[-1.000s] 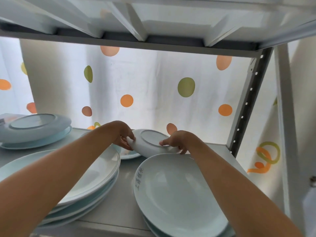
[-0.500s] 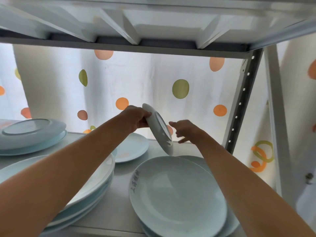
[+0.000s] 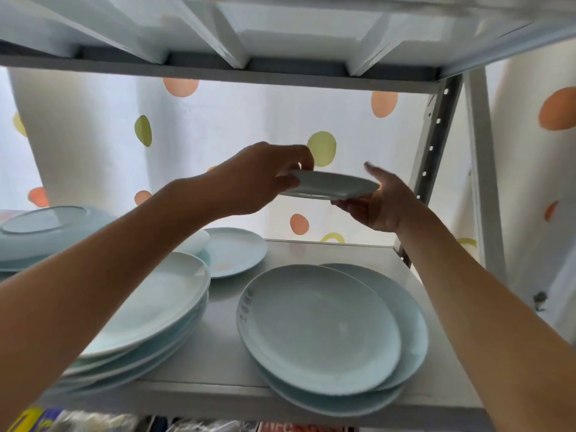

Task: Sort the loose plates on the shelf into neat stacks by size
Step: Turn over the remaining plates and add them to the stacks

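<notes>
A small pale-blue plate [image 3: 330,184] hangs level and right way up above the back of the shelf. My left hand [image 3: 261,179] pinches its left rim. My right hand [image 3: 378,201] has its palm against the right rim and its fingers spread. Below, another small plate [image 3: 233,251] lies flat at the back. A stack of large plates [image 3: 162,302] sits front left. Front right, the offset plates [image 3: 318,327] of a second large stack overlap unevenly.
A third pile [image 3: 46,229], topped by an upside-down plate, sits at the far left. The grey metal shelf [image 3: 327,251] has bare surface at the back right. The upper shelf's underside [image 3: 237,32] is close overhead; a perforated upright [image 3: 430,157] stands at right.
The small plate went from upside down on the shelf, through a tilt on edge, to level and right way up in the air. Both hands rose with it.
</notes>
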Action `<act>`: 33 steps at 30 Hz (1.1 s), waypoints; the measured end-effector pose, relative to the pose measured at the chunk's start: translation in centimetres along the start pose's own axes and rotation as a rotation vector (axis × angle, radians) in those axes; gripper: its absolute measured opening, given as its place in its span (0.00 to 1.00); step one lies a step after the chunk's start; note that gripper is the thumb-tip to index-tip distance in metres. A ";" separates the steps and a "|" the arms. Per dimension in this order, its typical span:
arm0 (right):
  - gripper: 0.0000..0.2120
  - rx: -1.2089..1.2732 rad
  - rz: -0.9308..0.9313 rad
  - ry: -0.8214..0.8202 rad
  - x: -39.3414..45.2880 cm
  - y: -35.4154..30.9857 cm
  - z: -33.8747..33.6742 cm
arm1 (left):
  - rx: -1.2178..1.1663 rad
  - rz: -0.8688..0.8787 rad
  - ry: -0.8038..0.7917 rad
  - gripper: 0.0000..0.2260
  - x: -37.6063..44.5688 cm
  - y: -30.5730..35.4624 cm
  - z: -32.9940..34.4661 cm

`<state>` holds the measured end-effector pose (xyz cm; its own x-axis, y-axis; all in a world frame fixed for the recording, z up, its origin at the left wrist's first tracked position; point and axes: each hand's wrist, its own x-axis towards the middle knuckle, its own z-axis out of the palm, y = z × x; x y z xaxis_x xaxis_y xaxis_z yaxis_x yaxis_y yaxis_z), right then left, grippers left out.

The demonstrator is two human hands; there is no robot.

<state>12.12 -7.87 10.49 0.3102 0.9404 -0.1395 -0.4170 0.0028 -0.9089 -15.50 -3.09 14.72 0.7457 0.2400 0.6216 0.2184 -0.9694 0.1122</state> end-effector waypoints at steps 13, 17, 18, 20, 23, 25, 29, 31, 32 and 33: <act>0.11 -0.303 -0.115 0.057 -3.8 4.3 -3.2 | -0.877 -0.862 -0.041 0.11 -3.1 -3.4 3.2; 0.13 -0.389 -0.199 0.113 -5.5 4.5 -3.2 | -0.818 -0.919 -0.090 0.09 -4.2 -3.7 4.0; 0.12 -0.460 -0.238 0.172 -5.9 4.7 -3.1 | -0.777 -0.926 -0.118 0.09 -4.3 -3.6 4.2; 0.11 -0.648 -0.318 0.337 -6.4 5.0 -2.8 | -0.670 -0.921 -0.178 0.08 -4.3 -2.9 4.8; 0.08 -0.823 -0.364 0.462 -6.8 5.7 -3.2 | -0.561 -0.884 -0.261 0.06 -4.1 -1.5 5.9; 0.07 -0.866 -0.332 0.483 -7.1 6.2 -3.8 | -0.507 -0.882 -0.295 0.05 -4.1 -0.8 6.7; 0.05 -0.926 -0.257 0.505 -7.5 7.0 -5.0 | -0.497 -0.915 -0.402 0.11 -4.3 -0.2 7.7; 0.08 -0.960 -0.248 0.507 -7.7 7.5 -5.2 | -0.493 -0.921 -0.428 0.13 -4.5 -0.2 8.1; 0.08 -0.977 -0.253 0.511 -7.8 7.6 -5.2 | -0.477 -0.912 -0.424 0.13 -4.6 -0.2 8.3; 0.07 -0.987 -0.259 0.523 -7.7 7.7 -5.3 | -0.450 -0.895 -0.414 0.14 -4.6 -0.4 8.5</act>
<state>10.99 -16.91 2.48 0.7022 0.6936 0.1605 0.4918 -0.3095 -0.8138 -13.66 -3.39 5.21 0.6033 0.7872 -0.1280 0.6012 -0.3434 0.7215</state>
